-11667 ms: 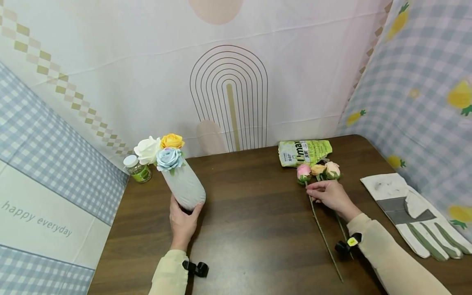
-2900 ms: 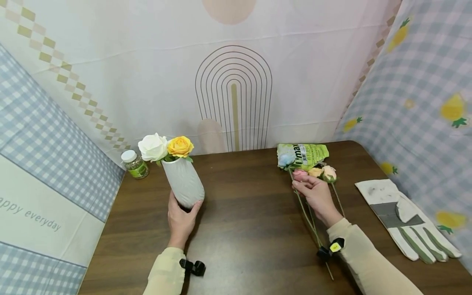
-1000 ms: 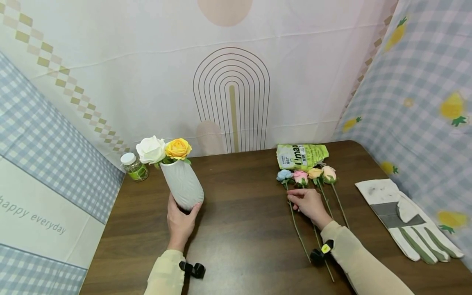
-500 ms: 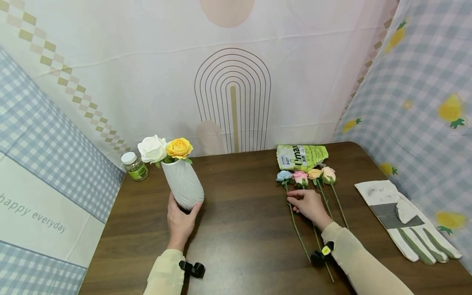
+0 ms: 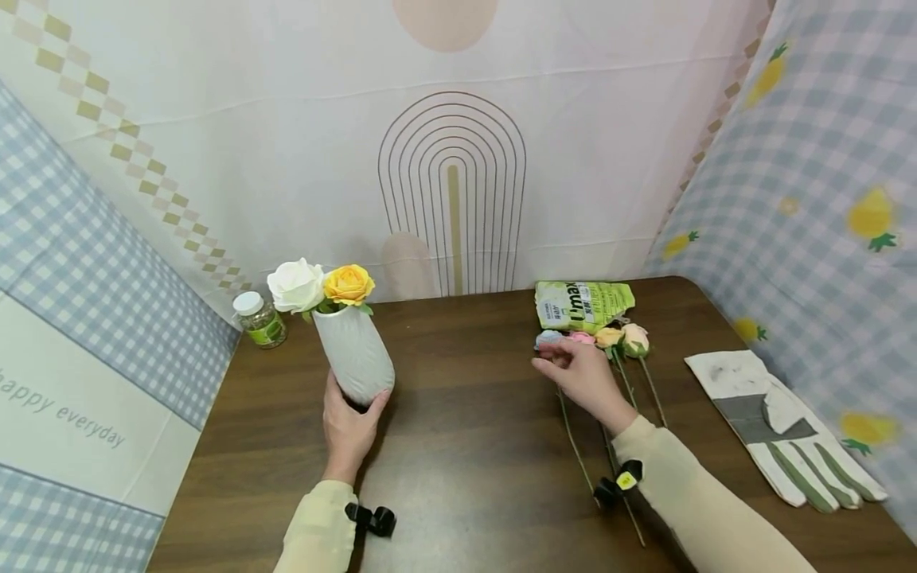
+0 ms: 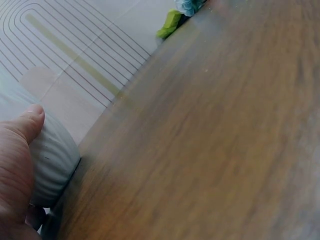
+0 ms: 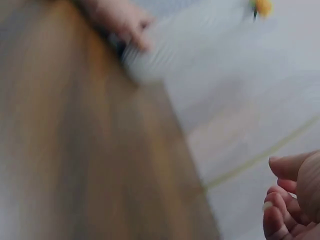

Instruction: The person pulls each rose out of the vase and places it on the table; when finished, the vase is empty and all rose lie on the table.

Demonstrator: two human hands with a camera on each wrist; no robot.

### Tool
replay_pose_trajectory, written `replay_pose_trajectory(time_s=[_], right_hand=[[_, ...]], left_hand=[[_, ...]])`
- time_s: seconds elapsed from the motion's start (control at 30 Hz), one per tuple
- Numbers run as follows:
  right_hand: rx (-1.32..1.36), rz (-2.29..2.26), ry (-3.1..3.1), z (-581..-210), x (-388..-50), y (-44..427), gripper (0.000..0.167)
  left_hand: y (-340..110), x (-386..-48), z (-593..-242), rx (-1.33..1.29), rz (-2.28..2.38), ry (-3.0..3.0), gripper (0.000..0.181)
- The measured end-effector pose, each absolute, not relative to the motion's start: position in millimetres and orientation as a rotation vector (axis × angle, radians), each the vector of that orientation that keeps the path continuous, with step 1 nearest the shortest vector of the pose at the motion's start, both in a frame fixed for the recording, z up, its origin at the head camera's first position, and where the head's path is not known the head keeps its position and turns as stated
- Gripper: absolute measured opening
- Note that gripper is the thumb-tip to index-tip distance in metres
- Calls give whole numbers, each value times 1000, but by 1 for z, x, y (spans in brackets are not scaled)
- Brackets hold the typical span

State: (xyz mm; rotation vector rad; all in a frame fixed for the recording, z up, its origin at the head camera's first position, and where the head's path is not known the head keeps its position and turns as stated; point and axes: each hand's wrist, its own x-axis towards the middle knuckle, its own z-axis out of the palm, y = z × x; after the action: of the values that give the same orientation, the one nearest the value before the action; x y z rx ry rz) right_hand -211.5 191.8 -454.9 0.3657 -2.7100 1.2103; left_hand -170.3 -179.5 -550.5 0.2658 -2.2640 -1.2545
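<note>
My left hand grips the lower part of a white vase; its thumb lies on the vase in the left wrist view. A white rose and a yellow rose stand in the vase. Over the flowers on the right, my right hand is raised with nothing visible between thumb and fingers. It partly hides a blue flower and a pink flower. Beside them lie an orange-yellow flower and a pale pink one, stems toward the front.
A green and white packet lies behind the flower heads. At the table's left edge stands a white-lidded jar. A white, grey and green glove lies at the right. Patterned cloths hang behind and at both sides.
The blue rose has gone from the vase to the table, beside the pink flower. My right hand has since let go of its stem and risen. My left hand still holds the vase.
</note>
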Motion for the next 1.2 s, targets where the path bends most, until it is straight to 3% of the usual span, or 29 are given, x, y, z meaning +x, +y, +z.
replay_pose_trajectory(time_s=[0.4,0.6,0.87,1.2], right_hand=[[739,1829,-2491,-382,-226,56,49],[760,1975,-2469,-358,-235,5,59],[760,2152,-2416,-349,-241,-34,62],[734,2156,-2427,-348,-243,-48,57]], left_hand=[[-181,-170,-548,281,-1258,-2258,97],[-182,-171,-551,273,-1257,-2254,98],[-182,-170,-550,252,-1280,-2245,98],[-182,-170,-550,260,-1275,-2253,98]])
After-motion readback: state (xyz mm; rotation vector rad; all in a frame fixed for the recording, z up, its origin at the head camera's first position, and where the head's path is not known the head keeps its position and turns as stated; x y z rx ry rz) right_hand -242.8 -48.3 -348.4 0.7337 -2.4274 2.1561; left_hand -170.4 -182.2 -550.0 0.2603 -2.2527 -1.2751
